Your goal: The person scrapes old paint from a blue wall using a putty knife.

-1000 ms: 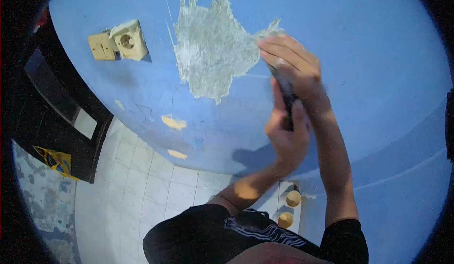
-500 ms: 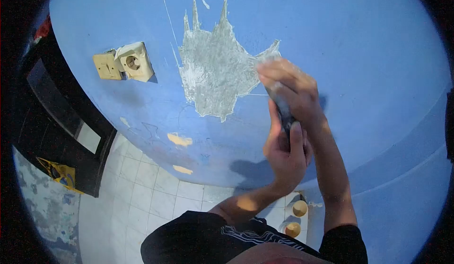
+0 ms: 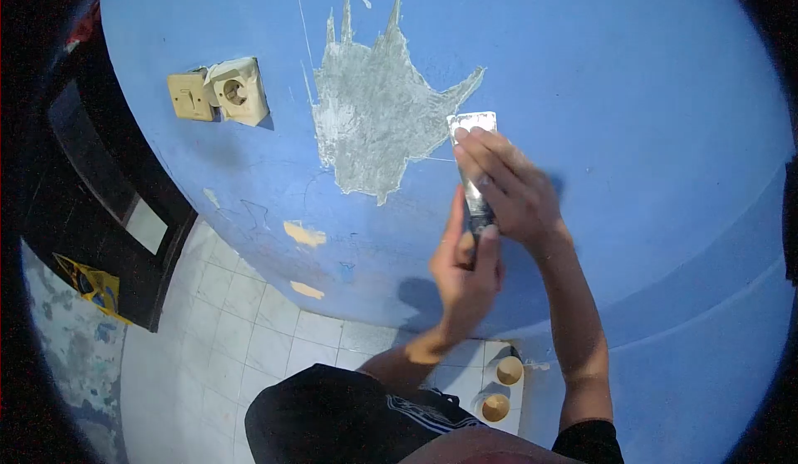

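Observation:
A putty knife with a shiny metal blade and a dark handle lies against the blue wall. Its straight blade edge meets the wall just right of a bare grey patch with jagged, peeled edges. My left hand is wrapped around the handle from below. Higher up, my right hand grips the blade, its fingertips pressed on the metal near the edge. The right palm hides part of the blade.
A switch and a socket sit on the wall at left. Smaller cream patches show lower down. Two round containers stand on the tiled floor. A dark door frame borders the left.
Both hands and the putty knife have shifted slightly left and the blade has come into clear view. Near the patch's right arm, the pale flaky edge is gone. The camera view has shifted slightly.

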`<control>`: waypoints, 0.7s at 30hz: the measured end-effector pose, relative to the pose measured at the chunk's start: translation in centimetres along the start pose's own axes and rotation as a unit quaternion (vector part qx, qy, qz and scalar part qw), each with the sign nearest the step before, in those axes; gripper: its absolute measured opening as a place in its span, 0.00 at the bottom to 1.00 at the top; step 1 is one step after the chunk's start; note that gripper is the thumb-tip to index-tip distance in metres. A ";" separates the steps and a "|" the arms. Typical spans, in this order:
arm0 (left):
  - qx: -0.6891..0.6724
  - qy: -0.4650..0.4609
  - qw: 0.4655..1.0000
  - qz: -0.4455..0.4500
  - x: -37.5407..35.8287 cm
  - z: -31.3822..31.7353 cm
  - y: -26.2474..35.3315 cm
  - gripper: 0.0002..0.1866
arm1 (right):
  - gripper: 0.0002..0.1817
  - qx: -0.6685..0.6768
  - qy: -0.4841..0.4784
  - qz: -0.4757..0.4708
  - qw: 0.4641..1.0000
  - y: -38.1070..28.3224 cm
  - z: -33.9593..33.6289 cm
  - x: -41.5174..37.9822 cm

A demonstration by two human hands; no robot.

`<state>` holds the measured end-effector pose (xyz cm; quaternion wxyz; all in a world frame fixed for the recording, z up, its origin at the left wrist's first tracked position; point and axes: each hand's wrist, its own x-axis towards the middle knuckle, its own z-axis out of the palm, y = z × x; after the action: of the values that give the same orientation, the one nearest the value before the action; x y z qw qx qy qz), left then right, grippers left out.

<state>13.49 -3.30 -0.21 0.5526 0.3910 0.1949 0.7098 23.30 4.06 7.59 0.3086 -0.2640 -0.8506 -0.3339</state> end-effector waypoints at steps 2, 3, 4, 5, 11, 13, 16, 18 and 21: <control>0.038 -0.016 0.999 0.014 0.2 -3.1 0.5 0.28 | 0.19 -0.003 0.021 0.018 1.000 -1.4 0.9 0.0; 0.072 -0.032 0.997 0.027 0.2 -4.5 1.0 0.26 | 0.21 -0.009 0.040 0.034 0.999 -2.3 1.4 0.1; 0.078 -0.031 0.996 0.025 0.2 -5.5 1.8 0.26 | 0.21 -0.004 0.042 0.038 0.998 -3.3 2.0 0.3; 0.071 -0.033 0.996 0.029 0.4 -6.4 2.6 0.25 | 0.22 -0.032 0.046 0.071 0.996 -4.5 2.7 0.7; 0.149 0.013 0.987 0.052 1.2 -11.3 4.5 0.22 | 0.25 -0.024 0.078 0.129 0.988 -8.1 6.1 3.1; 0.189 0.007 0.978 0.084 2.4 -12.0 4.2 0.21 | 0.25 -0.016 0.077 0.147 0.986 -8.4 6.2 3.4; 0.247 -0.001 0.961 0.122 4.5 -11.1 4.7 0.19 | 0.24 -0.095 0.098 0.135 0.981 -8.0 5.8 3.8; 0.267 -0.002 0.956 0.122 4.4 -10.3 5.1 0.18 | 0.24 -0.098 0.087 0.146 0.980 -7.9 4.7 4.4; 0.239 0.006 0.965 0.105 3.3 -10.7 4.9 0.18 | 0.24 -0.116 0.084 0.143 0.979 -8.2 5.6 3.9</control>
<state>1.87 -0.10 -2.20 0.3639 0.5260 0.3199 0.6989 13.34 3.90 3.73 0.3904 -0.3878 -0.7310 -0.4036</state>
